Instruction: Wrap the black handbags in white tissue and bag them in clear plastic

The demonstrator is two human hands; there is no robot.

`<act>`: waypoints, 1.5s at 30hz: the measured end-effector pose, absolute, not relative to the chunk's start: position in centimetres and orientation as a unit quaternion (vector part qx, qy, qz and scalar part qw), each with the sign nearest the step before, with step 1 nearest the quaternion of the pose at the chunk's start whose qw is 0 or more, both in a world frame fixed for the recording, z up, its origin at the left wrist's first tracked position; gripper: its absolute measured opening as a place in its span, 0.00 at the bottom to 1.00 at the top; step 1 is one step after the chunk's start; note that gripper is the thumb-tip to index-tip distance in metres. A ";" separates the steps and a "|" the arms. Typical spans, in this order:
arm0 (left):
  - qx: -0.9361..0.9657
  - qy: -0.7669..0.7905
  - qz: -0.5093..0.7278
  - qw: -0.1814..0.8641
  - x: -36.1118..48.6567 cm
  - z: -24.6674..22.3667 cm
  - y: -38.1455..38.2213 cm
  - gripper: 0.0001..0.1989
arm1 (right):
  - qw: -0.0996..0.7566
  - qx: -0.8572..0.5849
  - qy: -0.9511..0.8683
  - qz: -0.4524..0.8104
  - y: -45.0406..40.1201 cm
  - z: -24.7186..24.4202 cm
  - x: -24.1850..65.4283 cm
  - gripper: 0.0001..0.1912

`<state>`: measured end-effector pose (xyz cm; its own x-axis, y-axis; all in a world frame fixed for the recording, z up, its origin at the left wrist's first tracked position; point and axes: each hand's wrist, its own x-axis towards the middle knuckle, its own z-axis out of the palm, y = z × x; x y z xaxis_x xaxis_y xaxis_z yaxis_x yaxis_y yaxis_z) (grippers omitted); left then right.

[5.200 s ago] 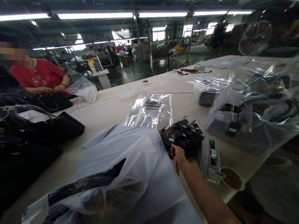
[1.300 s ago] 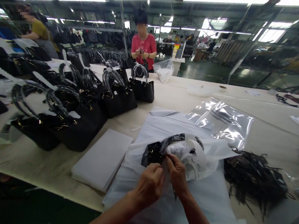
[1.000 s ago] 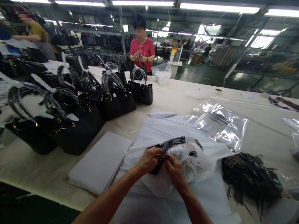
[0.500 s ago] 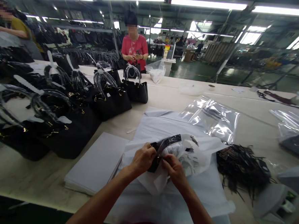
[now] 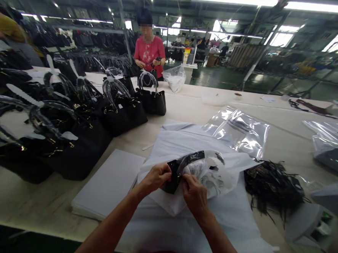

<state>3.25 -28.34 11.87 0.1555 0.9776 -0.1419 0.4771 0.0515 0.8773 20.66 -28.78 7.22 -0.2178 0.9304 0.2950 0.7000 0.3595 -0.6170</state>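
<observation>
A black handbag [image 5: 172,186] lies in front of me, partly wrapped in white tissue paper [image 5: 175,207]. Its handle [image 5: 192,157] arches up under clear film, beside crumpled translucent wrapping [image 5: 220,175]. My left hand [image 5: 156,178] is closed, its fingertips pinching the bag's left edge. On the other side, my right hand [image 5: 195,193] pinches the bag's right edge close to a small gold-coloured fitting; the exact spot is hidden by the fingers. Beneath everything spreads a stack of thin white sheets [image 5: 174,138].
Several black handbags [image 5: 126,116] with wrapped handles stand at left. A stack of white boards [image 5: 111,180] lies beside the sheets. Clear plastic bags [image 5: 243,131], a heap of black straps [image 5: 274,186] and a pale dispenser-like object [image 5: 308,230] are at right. A co-worker [image 5: 149,51] stands across the table.
My left hand has shifted slightly left and down along the bag's edge. My right hand stays at the fitting, its wrist turned a little. The co-worker's hands have moved apart.
</observation>
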 end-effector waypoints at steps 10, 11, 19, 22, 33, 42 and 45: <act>0.846 0.526 0.076 0.040 6.9 10.2 -33.5 0.09 | 0.434 -0.505 -0.655 0.358 -29.3 7.0 22.5 0.11; 0.850 0.522 0.063 0.038 7.5 9.9 -33.9 0.10 | 0.434 -0.513 -0.629 0.390 -29.4 7.2 22.8 0.12; 0.836 0.547 0.040 -0.011 9.6 6.1 -35.3 0.12 | 0.409 -0.520 -0.442 0.606 -29.3 8.3 24.7 0.21; 0.842 0.529 0.087 -0.062 9.3 4.5 -35.3 0.20 | 0.399 -0.474 -0.397 0.677 -29.1 8.6 24.9 0.23; 0.810 0.502 0.297 0.057 7.9 3.6 -36.2 0.10 | 0.252 -0.356 -0.333 0.836 -33.0 6.5 23.3 0.12; 0.642 0.565 0.408 0.321 6.6 6.7 -37.5 0.02 | 0.390 -0.473 -0.309 0.727 -32.0 5.8 23.8 0.17; 0.569 0.561 0.407 0.442 6.8 7.5 -37.6 0.03 | 0.421 -0.486 -0.314 0.698 -32.2 6.0 22.6 0.18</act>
<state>6.82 -37.61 7.47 0.0391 0.9987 -0.0331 0.2797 0.0209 0.9599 22.60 -32.17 5.96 -0.1723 0.8936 -0.4144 -0.2832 -0.4479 -0.8481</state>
